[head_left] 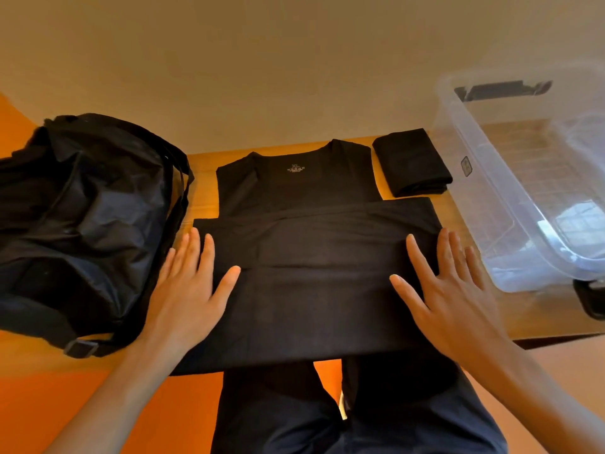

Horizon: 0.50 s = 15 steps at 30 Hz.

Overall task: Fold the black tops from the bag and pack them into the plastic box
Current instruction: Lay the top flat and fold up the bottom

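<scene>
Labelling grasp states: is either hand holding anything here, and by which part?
Nothing held. Left hand and right hand lie flat, fingers straight, on the side edges of the black top.

Location type: a domestic room, most likely; which room cannot be told. Evidence: a wooden table [203, 165] set against a plain beige wall [262, 60]; an orange floor [82, 404] below the near table edge; a soft black bag [82, 208] on the table's left side; a clear plastic box [510, 178] with black latches on the right side, of household storage type; a black top [314, 257] spread flat on the table; a folded top [412, 162] just beside the box; a person's legs [294, 421] in dark trousers at the near edge.
</scene>
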Motion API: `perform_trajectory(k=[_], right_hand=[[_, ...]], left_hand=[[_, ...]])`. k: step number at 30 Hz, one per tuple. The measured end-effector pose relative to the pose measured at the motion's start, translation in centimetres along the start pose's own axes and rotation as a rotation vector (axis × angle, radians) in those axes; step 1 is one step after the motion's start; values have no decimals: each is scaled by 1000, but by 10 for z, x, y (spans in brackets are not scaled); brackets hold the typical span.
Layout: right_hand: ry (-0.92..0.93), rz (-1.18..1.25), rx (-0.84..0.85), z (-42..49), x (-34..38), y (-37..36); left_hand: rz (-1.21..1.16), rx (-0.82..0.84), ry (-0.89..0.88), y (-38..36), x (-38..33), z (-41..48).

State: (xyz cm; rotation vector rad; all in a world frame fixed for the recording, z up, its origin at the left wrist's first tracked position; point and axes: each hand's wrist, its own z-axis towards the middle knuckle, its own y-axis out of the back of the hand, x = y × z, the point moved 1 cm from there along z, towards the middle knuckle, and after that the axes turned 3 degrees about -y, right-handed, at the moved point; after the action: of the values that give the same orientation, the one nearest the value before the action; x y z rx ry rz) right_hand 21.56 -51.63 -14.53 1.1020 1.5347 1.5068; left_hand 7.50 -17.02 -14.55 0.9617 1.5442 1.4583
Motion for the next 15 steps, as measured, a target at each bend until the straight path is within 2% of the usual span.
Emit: perform_trajectory(k=[3, 6, 9, 15], right_hand=[[92, 12, -56, 4, 24, 11], [194, 31, -4, 29, 58, 7], [206, -4, 45, 57, 75, -3], [151, 14, 30, 68, 47, -8]], left_hand=[[48, -64, -106, 12, -27, 1], [7, -57, -203, 11, -52, 12], [7, 7, -170, 0, -50, 28], [-39, 26, -106, -2, -26, 30]])
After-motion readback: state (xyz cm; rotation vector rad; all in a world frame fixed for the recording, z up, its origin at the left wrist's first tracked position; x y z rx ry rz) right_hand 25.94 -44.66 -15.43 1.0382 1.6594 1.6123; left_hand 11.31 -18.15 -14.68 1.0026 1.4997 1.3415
